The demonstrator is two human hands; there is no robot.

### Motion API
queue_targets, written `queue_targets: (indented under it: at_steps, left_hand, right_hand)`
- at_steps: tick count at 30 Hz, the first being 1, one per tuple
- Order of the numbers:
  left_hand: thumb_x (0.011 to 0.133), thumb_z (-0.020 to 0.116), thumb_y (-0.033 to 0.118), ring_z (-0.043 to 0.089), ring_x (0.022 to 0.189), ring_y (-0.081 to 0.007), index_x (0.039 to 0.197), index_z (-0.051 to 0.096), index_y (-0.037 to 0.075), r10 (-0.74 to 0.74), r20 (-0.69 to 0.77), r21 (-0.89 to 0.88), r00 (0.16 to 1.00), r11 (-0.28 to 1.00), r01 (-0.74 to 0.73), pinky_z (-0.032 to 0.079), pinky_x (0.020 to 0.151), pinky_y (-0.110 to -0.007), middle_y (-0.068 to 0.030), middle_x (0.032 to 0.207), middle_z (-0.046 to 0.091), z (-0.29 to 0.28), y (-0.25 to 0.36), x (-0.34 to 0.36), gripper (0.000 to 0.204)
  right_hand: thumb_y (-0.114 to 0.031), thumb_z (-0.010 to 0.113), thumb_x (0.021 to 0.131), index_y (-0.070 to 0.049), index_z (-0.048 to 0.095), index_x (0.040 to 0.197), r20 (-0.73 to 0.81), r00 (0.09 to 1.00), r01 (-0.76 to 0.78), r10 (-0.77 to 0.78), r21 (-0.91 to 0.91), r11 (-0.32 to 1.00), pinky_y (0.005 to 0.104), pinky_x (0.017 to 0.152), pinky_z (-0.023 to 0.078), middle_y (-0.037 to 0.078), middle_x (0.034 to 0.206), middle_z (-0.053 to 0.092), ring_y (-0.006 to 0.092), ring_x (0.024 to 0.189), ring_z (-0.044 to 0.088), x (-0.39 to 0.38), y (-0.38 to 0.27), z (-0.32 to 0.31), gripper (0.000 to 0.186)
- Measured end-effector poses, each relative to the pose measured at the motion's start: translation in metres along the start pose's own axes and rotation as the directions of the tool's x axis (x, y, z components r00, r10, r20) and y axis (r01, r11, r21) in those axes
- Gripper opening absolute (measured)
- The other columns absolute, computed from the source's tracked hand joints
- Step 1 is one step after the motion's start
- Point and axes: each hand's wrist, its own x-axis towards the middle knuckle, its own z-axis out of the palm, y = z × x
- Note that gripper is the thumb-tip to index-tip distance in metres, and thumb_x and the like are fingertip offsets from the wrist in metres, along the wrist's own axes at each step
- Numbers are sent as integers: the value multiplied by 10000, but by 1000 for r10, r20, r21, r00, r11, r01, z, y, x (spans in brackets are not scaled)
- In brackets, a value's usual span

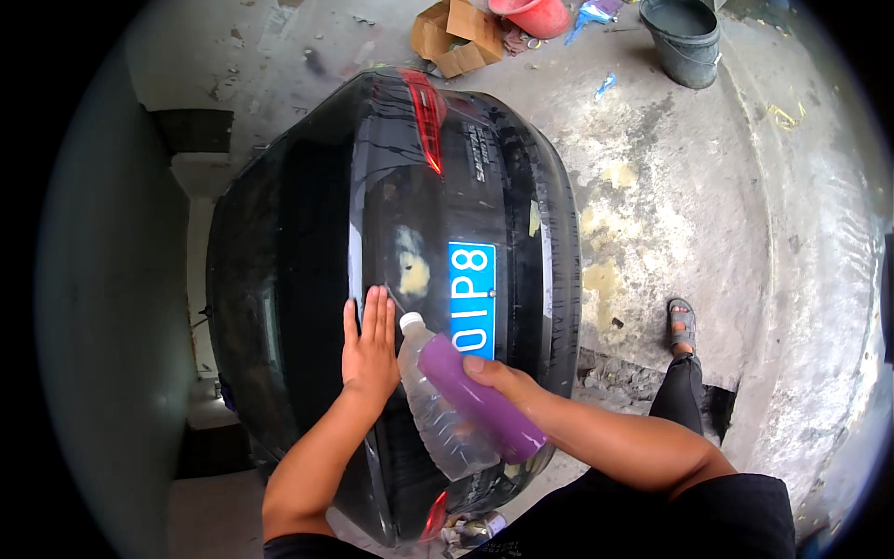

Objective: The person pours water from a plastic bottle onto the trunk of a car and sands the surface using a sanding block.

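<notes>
My left hand (371, 345) lies flat, fingers stretched out together, on the rear edge of a dark car (321, 279). Just right of its fingertips, the body panel has a pale, roughly oval filler patch (413, 270). My right hand (507, 382) holds a clear plastic bottle (438, 419) with a white cap, along with a long purple piece (480, 396) that looks like a sanding block or rolled abrasive sheet. The bottle tilts with its cap toward the patch. Most of the right fingers are hidden behind the purple piece. A blue licence plate (473, 298) is partly covered by them.
Red tail lights (426, 121) mark the car's far side. On the concrete floor beyond stand an open cardboard box (458, 37), a red basin (533, 14) and a dark bucket (683, 47). A foot in a grey sandal (682, 321) is at the right, beside broken floor.
</notes>
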Motion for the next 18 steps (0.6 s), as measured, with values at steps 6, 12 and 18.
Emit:
queue_targets:
  at_steps: [6, 12, 18]
  left_hand:
    - [943, 442, 598, 40, 1561, -283, 1578, 274, 52, 1, -99, 9, 995, 1000, 0, 25, 1230, -567, -118, 1669, 178, 12, -10, 7, 854]
    - [930, 477, 615, 77, 1557, -276, 1579, 260, 46, -106, -189, -93, 976, 992, 89, 49, 1231, -555, -118, 1664, 196, -5, -37, 91, 890]
    - [996, 385, 387, 90, 1557, -296, 1578, 272, 52, -21, -92, 22, 996, 999, 23, 73, 1237, -536, -126, 1664, 201, 2, -7, 22, 681]
  right_hand:
    - [-616, 596, 913, -44, 515, 1314, 23, 997, 73, -72, -50, 996, 336, 788, 554, 114, 1107, 599, 181, 952, 618, -2, -7, 1, 703]
    - [-630, 583, 917, -34, 499, 1348, -25, 993, 119, -119, -33, 992, 296, 718, 553, 101, 1031, 608, 165, 853, 627, -4, -26, 6, 740]
    - [-631, 591, 912, -43, 465, 1412, 27, 995, 95, -94, -16, 995, 319, 765, 563, 121, 1102, 603, 187, 932, 631, 4, -7, -2, 782]
